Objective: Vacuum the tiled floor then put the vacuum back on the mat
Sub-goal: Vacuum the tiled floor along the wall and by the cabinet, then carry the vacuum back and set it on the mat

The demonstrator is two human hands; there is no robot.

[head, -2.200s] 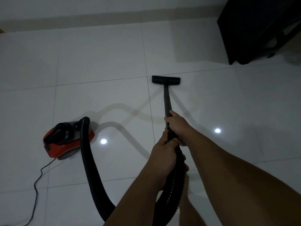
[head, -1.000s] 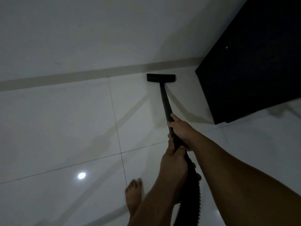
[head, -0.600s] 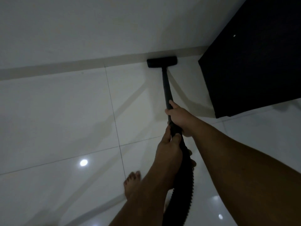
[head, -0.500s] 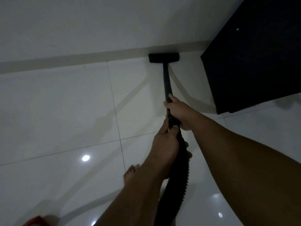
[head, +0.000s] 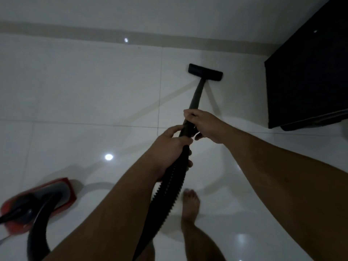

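Both hands, left [head: 169, 147] and right [head: 205, 125], grip the wand [head: 195, 97], steering its nozzle [head: 205, 72] across upper-right tiles [head: 84, 87] beside a cabinet [head: 308, 76].

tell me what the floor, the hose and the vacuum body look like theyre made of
Floor: glossy glazed tile, likely ceramic or porcelain, given grout lines and mirrored lights.
Hose: black ribbed flexible plastic, by its corrugations.
Vacuum body: red and dark moulded plastic, probably; it is blurred.

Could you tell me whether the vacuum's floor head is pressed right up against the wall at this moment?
No, the floor head rests on the tiled floor with a clear strip of tile between it and the wall.
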